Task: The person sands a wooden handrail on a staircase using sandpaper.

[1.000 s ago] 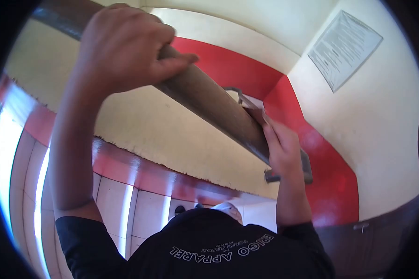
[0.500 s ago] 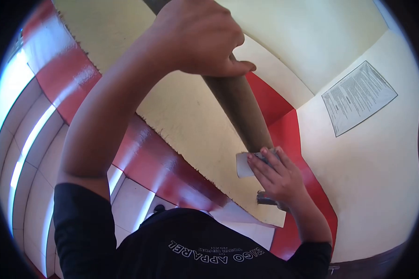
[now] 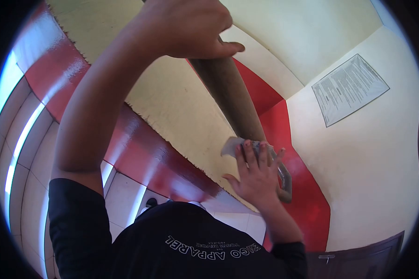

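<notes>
railfan_q: ok what are the two hands actually doing here?

stairwell_sam: left hand (image 3: 191, 28) is hooked over the big brownish-grey rail (image 3: 230, 95) up top, fingers curled onto it and thumb sticking out to the side. Can't tell how tight that grip is, part of the hand runs off the top edge.

railfan_q: and the right one?

stairwell_sam: right hand (image 3: 260, 174) is spread out flat, fingers fanned – laid on a thin grey sheet (image 3: 232, 145) instead of clenching it. The sheet sits over the rail's lower stretch, one corner poking out left past the fingers. Just beyond that hand there's a bent metal end piece (image 3: 286, 179).

railfan_q: where's all this?

stairwell_sam: the rail slants across a cream surface (image 3: 181, 111) with a ragged edge, tiled steps (image 3: 30, 186) off to the left. Red paint (image 3: 307, 200) on the wall to the right, a printed notice (image 3: 350, 90) above it, and a dark door (image 3: 358, 260) at bottom right. Black T-shirt (image 3: 163, 223) at the bottom – lettering's upside down.
</notes>
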A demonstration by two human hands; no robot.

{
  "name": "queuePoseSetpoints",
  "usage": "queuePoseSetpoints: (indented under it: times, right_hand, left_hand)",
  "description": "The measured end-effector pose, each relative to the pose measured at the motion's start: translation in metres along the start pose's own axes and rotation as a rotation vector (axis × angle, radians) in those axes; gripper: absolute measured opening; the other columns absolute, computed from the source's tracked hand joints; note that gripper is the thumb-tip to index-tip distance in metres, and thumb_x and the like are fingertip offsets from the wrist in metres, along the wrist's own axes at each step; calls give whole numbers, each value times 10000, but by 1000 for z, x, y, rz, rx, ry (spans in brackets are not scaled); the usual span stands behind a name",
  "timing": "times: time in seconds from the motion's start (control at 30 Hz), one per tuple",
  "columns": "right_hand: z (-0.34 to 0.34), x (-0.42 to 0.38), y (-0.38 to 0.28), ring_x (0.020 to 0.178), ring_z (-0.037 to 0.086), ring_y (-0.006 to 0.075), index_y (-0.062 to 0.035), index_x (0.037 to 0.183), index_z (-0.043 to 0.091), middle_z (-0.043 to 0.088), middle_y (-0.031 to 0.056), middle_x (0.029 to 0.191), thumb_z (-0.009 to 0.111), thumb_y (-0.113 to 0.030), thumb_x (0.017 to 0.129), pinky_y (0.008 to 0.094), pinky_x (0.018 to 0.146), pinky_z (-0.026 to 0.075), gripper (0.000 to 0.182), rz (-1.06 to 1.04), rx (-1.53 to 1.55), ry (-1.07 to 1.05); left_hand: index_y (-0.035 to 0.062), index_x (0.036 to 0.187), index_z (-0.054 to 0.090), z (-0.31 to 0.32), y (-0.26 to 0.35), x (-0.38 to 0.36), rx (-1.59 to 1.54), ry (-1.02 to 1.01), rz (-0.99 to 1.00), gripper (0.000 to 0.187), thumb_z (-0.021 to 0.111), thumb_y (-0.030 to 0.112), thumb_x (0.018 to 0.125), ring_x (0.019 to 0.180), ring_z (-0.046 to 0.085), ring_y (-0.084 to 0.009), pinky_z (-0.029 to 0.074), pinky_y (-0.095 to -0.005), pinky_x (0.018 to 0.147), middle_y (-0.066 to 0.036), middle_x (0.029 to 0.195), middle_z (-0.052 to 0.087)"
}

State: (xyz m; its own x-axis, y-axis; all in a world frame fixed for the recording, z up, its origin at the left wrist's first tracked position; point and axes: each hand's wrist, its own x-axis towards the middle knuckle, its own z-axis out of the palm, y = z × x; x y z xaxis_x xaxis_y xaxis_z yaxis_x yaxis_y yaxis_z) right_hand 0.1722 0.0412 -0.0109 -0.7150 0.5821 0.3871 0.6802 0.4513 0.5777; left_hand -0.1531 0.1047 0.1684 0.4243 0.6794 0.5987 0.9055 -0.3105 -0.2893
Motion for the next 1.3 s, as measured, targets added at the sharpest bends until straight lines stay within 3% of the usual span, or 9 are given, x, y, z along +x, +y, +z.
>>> queuePoseSetpoints:
  times: [0.07,0.3,0.4,0.53,0.73,0.9,1.03,1.07,1.3]
  right_hand:
    - [10,5,-22,1527,52,347,-139,1484,424,119,60,1658,584,-638,838,848,1028,60,832,126,20,18]
    - [52,-43,-32,1527,-17,371,-145,1585,182,13,111,1666,479,-641,923,849,1020,23,879,346,18,157]
    - [46,-26,-45,1522,-33,388,-161,1581,202,-1,120,1664,505,-644,902,862,1004,26,887,382,56,136]
    - [47,-25,-43,1526,-30,366,-186,1578,218,4,103,1666,514,-649,888,881,984,26,881,400,-8,124]
    - [64,-48,-38,1530,25,344,-218,1572,247,47,77,1667,478,-634,915,870,998,22,810,352,-70,163]
    - [25,20,-27,1532,2,341,-220,1572,245,51,74,1668,455,-634,936,864,999,12,787,253,-147,155]
    - [47,-20,-22,1533,71,300,-265,1547,324,108,24,1665,528,-610,891,898,948,56,769,262,-64,165]
    - [52,-18,-21,1533,72,300,-262,1542,334,113,24,1664,539,-605,888,899,945,56,767,253,-42,191]
    - [9,46,-31,1512,136,370,-174,1539,328,157,125,1643,559,-607,879,861,997,30,822,217,-42,124]
  left_hand:
    - [106,719,752,5,2,1,37,58,-17,467,627,542,833,717,690,-282,491,-402,768,-101,692,697]
    - [115,646,725,11,1,7,-26,149,-65,410,695,503,775,630,660,-260,480,-394,741,-85,599,652]
    - [114,619,706,10,14,5,28,234,-6,392,713,481,755,600,647,-260,476,-395,719,-83,576,638]
    - [93,755,708,37,1,6,4,374,95,360,686,445,831,747,637,-272,472,-414,770,-69,699,652]
    - [89,776,706,24,9,7,-5,216,-7,344,670,423,852,779,645,-280,476,-410,766,-76,734,667]
    - [99,778,714,30,6,5,-18,303,44,343,667,431,850,789,649,-274,482,-413,777,-79,748,676]
    - [119,780,727,39,2,4,58,356,15,342,678,453,837,794,649,-273,488,-423,791,-62,743,681]
    - [115,585,676,18,3,11,-19,191,-21,405,722,484,745,568,628,-268,460,-402,680,-83,561,623]
    - [117,591,686,20,4,9,-8,181,-24,409,716,491,753,556,625,-249,458,-397,675,-80,567,632]
